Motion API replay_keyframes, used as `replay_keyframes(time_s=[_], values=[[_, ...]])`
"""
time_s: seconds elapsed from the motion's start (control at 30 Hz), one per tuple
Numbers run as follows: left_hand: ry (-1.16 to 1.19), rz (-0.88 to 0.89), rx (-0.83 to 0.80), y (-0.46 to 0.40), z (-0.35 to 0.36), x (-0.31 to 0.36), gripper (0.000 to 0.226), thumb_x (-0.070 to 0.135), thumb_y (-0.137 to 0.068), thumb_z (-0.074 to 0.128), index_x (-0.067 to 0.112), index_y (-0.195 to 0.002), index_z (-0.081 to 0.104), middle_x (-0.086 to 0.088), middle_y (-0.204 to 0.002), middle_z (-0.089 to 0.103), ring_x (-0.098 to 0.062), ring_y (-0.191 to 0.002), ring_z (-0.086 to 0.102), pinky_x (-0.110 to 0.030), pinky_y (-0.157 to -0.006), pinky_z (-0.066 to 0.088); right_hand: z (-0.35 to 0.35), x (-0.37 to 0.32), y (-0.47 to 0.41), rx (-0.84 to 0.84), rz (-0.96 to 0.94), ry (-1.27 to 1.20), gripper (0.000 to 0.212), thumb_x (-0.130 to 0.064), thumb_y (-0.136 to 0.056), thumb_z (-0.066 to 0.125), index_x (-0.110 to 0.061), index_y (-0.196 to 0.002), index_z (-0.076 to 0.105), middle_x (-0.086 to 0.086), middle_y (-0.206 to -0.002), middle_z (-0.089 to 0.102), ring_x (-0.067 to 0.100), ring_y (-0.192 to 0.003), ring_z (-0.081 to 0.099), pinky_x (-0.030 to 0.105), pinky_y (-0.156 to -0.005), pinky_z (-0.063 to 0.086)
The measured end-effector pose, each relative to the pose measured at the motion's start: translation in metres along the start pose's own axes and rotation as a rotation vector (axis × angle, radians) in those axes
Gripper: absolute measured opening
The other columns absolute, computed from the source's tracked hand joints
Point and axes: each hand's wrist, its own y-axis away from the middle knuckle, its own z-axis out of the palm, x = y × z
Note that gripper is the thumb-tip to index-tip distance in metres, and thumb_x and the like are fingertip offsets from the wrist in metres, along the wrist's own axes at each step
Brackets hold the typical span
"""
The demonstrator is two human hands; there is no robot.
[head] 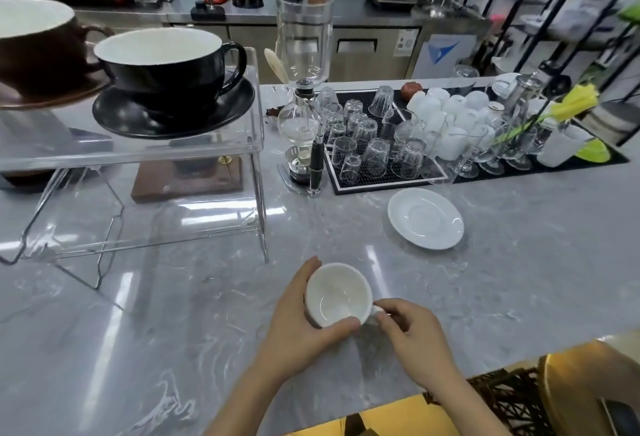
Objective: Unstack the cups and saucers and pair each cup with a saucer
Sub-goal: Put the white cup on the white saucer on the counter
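Observation:
A white cup is held just above the grey marble counter near the front edge. My left hand wraps around its left side and base. My right hand pinches the handle on the cup's right side. An empty white saucer lies flat on the counter beyond and to the right of the cup, apart from it. No stack of cups or other white saucers shows on the counter near the hands.
A clear acrylic stand on the left carries a black cup on a black saucer. A siphon coffee maker stands behind centre. A black mat holds several upturned glasses and white cups.

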Motion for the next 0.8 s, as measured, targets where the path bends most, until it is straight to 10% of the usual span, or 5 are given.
replay_keyframes(time_s=[0.17, 0.4, 0.8], values=[[0.448, -0.249, 0.01, -0.008, 0.002, -0.009, 0.053, 0.071, -0.086, 0.05, 0.05, -0.134, 0.055, 0.028, -0.136, 0.06, 0.008, -0.129, 0.05, -0.034, -0.117, 0.036, 0.006, 0.004, -0.001, 0.009, 0.078, -0.135, 0.024, -0.017, -0.095, 0.063, -0.038, -0.09, 0.073, -0.02, -0.088, 0.076, 0.004, -0.086, 0.07, 0.033, -0.082, 0.058], [0.758, -0.364, -0.124, -0.006, -0.012, -0.012, 0.077, 0.071, -0.082, 0.025, 0.027, -0.137, 0.055, 0.009, -0.144, 0.059, -0.01, -0.138, 0.047, -0.042, -0.124, 0.022, 0.012, 0.005, 0.002, 0.037, 0.138, -0.255, 0.025, -0.012, -0.096, 0.061, -0.033, -0.089, 0.074, -0.017, -0.085, 0.077, 0.001, -0.077, 0.07, 0.016, -0.065, 0.052], [0.822, -0.426, -0.224, -0.004, -0.026, -0.018, 0.083, 0.074, -0.083, 0.026, 0.024, -0.143, 0.053, 0.014, -0.143, 0.059, -0.003, -0.137, 0.046, -0.043, -0.122, 0.027, 0.021, 0.014, -0.001, 0.08, 0.218, -0.396, 0.015, -0.008, -0.096, 0.059, -0.009, -0.091, 0.074, 0.006, -0.084, 0.077, 0.019, -0.077, 0.073, 0.025, -0.067, 0.058]])
